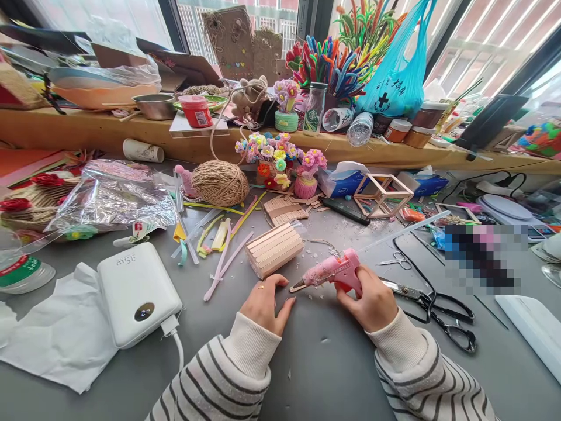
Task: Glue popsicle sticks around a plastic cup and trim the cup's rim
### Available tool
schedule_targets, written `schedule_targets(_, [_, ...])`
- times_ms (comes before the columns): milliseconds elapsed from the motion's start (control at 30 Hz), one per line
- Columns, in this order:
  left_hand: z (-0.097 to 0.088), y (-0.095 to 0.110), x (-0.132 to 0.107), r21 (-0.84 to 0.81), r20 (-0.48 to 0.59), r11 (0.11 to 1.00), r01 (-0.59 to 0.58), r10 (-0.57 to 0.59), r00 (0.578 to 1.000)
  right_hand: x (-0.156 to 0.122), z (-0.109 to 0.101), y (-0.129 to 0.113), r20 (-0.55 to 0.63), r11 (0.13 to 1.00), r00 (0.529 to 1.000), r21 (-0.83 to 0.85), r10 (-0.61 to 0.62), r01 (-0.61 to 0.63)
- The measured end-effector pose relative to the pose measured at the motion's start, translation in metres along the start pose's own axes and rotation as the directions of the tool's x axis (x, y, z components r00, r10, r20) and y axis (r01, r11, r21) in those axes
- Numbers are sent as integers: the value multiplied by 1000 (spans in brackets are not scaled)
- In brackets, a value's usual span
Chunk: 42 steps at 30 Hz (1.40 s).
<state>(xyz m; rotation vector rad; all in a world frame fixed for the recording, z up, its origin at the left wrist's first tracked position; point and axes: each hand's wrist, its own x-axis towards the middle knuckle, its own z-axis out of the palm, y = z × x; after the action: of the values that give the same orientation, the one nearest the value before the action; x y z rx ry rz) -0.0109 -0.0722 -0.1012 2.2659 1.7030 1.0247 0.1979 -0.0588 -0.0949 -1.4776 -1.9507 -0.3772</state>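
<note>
My right hand (372,298) is wrapped round the handle of a pink hot glue gun (333,270), which points left and slightly down. At its nozzle shows the rounded end of a wooden craft stick (299,285); whether they touch, I cannot tell. My left hand (265,304) rests on the grey table just left of the nozzle, thumb and forefinger apart with nothing between them. Right behind that hand lies a rounded bundle of craft sticks (275,247) set side by side. A clear glue stick (405,230) stretches up to the right behind the gun.
Black-handled scissors (456,316) and small silver scissors (398,261) lie right of my right hand. A white power bank (139,292) with a cable sits at left. Farther back are a ball of twine (220,182), loose craft sticks (284,209) and a wooden cube frame (383,195).
</note>
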Motion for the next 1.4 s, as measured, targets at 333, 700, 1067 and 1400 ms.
schedule_targets(333, [2, -2, -1, -21, 2, 1000, 0, 0, 1000, 0, 2, 2, -18, 999, 999, -8, -39, 39])
schedule_targets(700, [6, -2, 1, -88, 34, 996, 25, -22, 999, 0, 0, 0, -24, 999, 999, -6, -40, 40])
schedule_targets(1067, [8, -3, 1, -108, 33, 994, 30, -27, 999, -1, 2, 4, -36, 997, 997, -26, -72, 72])
schedule_targets(1400, [7, 0, 3, -105, 43, 993, 50, -45, 998, -4, 2, 7, -15, 994, 995, -35, -102, 101])
